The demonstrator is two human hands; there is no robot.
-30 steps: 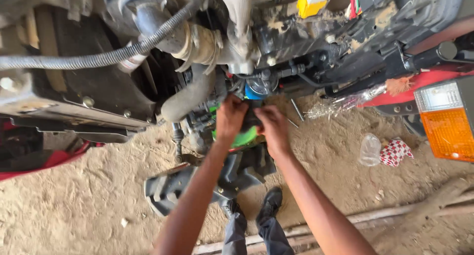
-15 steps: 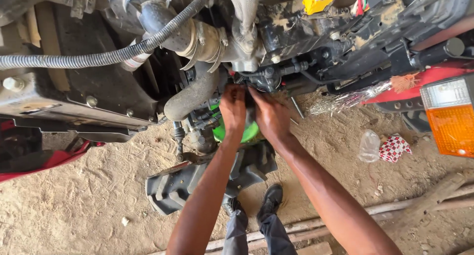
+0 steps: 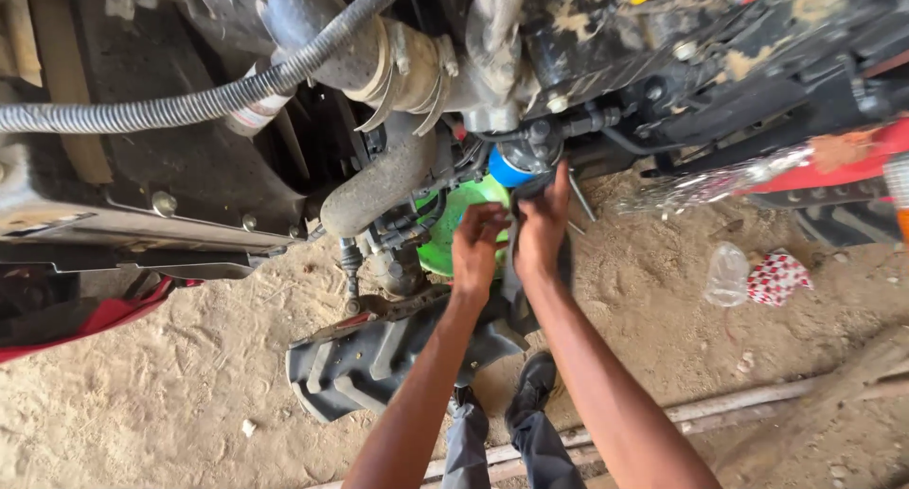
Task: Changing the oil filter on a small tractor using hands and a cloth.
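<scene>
**Hands lowered from the filter, strap in the right hand**

Compared with a moment earlier, both hands are seen lower, drawn slightly away from the blue filter (image 3: 508,164), which remains mounted under the engine. The left hand (image 3: 476,250) is curled loosely, nothing clearly gripped. The right hand (image 3: 542,231) is closed on a dark strap (image 3: 524,188) that reaches up to the filter. A green basin (image 3: 456,226) lies beneath. Farther right on the sand, a clear plastic bottle (image 3: 727,274) and a red-and-white patterned packet (image 3: 776,277) are seen.
</scene>
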